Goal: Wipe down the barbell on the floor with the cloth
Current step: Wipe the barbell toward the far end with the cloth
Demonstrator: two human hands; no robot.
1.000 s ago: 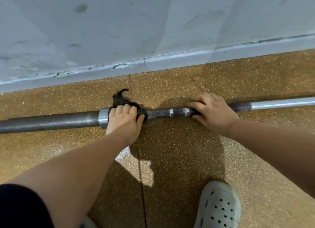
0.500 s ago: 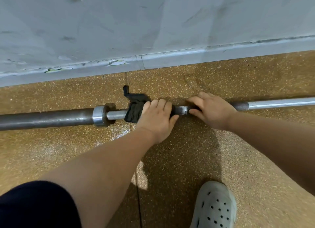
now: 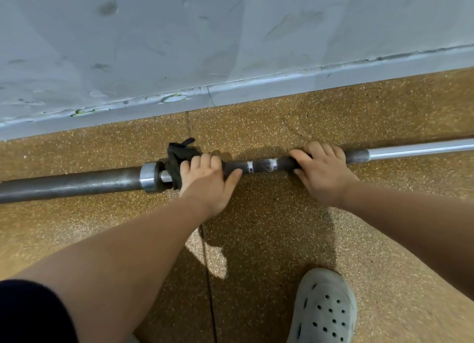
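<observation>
A long steel barbell lies across the speckled floor, parallel to the wall. Its thick dark sleeve runs off to the left behind a shiny collar. A black cloth is wrapped round the shaft just right of the collar. My left hand is closed over the cloth and the shaft. Further right my right hand grips the knurled part of the shaft. Two bright ring marks show on the bare knurling between my hands.
A grey wall with a pale skirting strip runs close behind the bar. My grey perforated clog stands on the tan floor at the lower right. A floor seam runs toward me under my left arm.
My left hand slid the cloth right along the shaft toward my right hand, then back left to near the collar. My right hand stayed gripping the knurling.
</observation>
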